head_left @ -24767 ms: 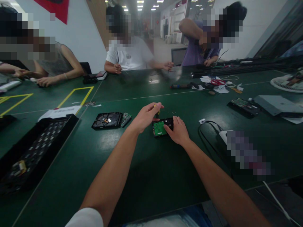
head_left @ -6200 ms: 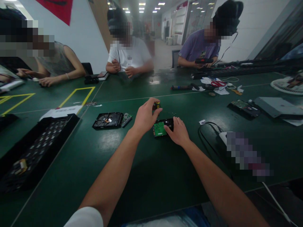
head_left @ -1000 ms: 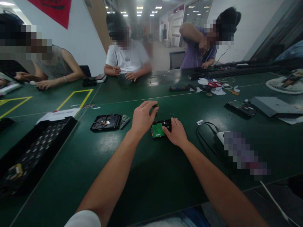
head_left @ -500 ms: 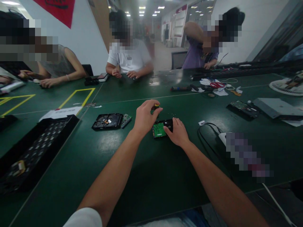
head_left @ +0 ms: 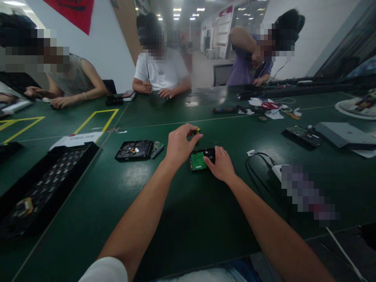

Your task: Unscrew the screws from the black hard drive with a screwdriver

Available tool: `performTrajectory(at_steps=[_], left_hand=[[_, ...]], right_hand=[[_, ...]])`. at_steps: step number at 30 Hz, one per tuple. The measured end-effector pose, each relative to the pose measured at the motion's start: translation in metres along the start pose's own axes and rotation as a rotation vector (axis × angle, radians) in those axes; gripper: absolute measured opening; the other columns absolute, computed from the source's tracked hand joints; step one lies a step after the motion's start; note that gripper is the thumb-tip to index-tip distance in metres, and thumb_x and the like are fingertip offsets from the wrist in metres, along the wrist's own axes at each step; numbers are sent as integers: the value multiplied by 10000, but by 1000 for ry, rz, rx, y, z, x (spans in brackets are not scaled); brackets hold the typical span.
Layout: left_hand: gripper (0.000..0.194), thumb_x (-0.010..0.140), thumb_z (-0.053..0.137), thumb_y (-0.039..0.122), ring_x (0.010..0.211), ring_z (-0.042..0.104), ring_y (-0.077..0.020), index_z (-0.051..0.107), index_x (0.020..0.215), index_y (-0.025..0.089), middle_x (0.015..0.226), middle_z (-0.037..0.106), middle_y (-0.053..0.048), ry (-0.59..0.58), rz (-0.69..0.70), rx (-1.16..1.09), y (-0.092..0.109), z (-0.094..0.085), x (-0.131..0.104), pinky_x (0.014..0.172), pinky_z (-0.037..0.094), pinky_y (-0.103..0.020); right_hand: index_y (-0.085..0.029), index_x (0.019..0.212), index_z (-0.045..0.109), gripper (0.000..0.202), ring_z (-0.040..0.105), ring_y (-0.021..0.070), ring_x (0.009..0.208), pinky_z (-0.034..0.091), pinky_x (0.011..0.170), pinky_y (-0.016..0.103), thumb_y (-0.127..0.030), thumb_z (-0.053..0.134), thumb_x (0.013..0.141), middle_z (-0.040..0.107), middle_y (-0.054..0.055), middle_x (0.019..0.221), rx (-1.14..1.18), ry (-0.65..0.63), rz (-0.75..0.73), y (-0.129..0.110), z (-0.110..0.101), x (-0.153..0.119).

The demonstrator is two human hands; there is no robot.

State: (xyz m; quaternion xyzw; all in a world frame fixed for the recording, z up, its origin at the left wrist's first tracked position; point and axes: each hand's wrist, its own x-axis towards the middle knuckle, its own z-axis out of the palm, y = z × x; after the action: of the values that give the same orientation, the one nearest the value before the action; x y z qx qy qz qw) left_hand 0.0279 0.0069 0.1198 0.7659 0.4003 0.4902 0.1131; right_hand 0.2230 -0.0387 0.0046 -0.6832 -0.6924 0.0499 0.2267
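Note:
A hard drive with a green circuit board [head_left: 198,161] lies on the green table [head_left: 188,219] in front of me. My right hand [head_left: 221,162] grips its right end, with the thumb on top near the board. Over the drive's upper left edge, my left hand [head_left: 182,143] pinches a small screwdriver with a yellow and black handle [head_left: 197,131]. The screwdriver's lower part is mostly hidden by my fingers. Tiny screws [head_left: 216,142] are scattered just beyond the drive.
Left of my hands are another black drive [head_left: 134,150], a loose circuit board [head_left: 157,149] and a long black tray [head_left: 78,156]. On the right are a power strip [head_left: 277,169] with its cable, a drive [head_left: 302,136] and a grey metal box [head_left: 343,133]. Several people sit across the table.
The yellow handle in my left hand has turned slightly and shows a little further right. My right hand has stayed on the drive.

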Motion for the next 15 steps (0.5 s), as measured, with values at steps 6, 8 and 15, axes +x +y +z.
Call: performTrajectory(at_steps=[6,8,15], left_hand=[[200,872,802,283,820,730,-176,639,966,216,930,755,-22,1,-37,-24,2,-1,-1,796,601,-345],[174,892,771,257,817,717,-173,624,979,223,930,742,-20,-15,-33,-16,2,-2,-1,791,591,-342],[176,942,644,150,920,664,-201,642,1091,244,1039,671,-59,-64,43,109,3,-10,1,851,560,-376]], right_hand=[[-16,1560,383,857,365,374,1524,261,1260,521,-662,416,998,458,250,1584,14,-13,8,-1,-1,0],[-19,1561,384,853,366,374,1524,260,1259,525,-660,411,999,462,250,1581,13,-12,9,-1,-2,0],[-39,1576,378,867,350,368,1533,260,1260,526,-679,410,993,461,234,1585,28,-17,16,-1,-1,0]])
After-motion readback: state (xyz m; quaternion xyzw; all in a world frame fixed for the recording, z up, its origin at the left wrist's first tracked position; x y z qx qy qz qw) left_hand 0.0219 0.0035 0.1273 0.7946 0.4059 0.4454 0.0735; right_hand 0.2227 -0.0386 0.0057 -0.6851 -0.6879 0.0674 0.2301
